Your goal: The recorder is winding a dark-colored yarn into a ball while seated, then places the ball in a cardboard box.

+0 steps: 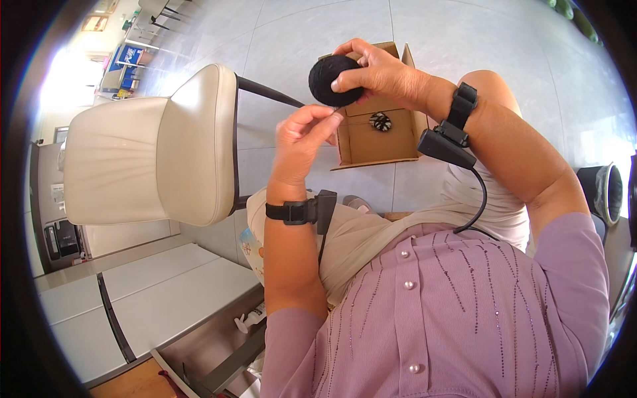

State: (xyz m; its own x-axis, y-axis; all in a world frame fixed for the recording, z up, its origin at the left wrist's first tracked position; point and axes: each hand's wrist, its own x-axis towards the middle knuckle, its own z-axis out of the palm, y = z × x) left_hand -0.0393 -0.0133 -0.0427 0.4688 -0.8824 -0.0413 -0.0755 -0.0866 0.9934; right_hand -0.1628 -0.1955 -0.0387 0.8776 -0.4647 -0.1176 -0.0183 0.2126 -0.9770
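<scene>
My right hand [385,74] grips a black ball of yarn [326,82], fingers over its top and thumb on its near side. Just below the ball, the thumb and forefinger of my left hand [301,142] pinch a thin dark strand that runs close to the ball's underside. Under both hands an open cardboard box [378,149] stands on the floor. Inside it lies a small black-and-white wound ball [380,122]. A fine thread seems to reach from that ball towards my left hand.
A cream padded chair [194,149] stands close on the left. Below it are a white cabinet top [174,293] and an open drawer [219,343] holding a white spray bottle [251,318]. A lined black bin [599,194] is at the far right. Both wrists carry strapped devices with cables.
</scene>
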